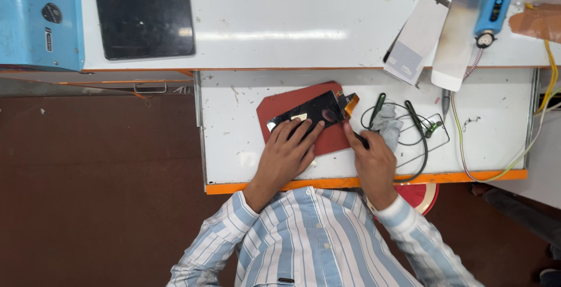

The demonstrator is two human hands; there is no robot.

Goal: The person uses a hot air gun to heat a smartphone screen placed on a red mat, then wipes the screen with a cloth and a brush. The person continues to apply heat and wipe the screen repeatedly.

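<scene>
Left hand [286,154] flat, fingers spread, pinning phone screen panel [310,112] on red mat [280,105]. Right hand [374,161] clamped on dark tool [350,132], tip at the panel's edge.

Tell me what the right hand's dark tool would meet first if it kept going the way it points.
Probably the phone screen panel. The right hand grips a dark tool angled up-left, its tip at the panel's right end near the orange flex cable. The left hand presses the panel onto the red mat. Actual contact is unclear.

Black tablet [144,14] at 11 o'clock w/ blue machine [40,19] beside it; blue handheld tool [495,4] at 2 o'clock (two pale screen panels [435,39] just left); grey cloth [387,124] near centre.
</scene>
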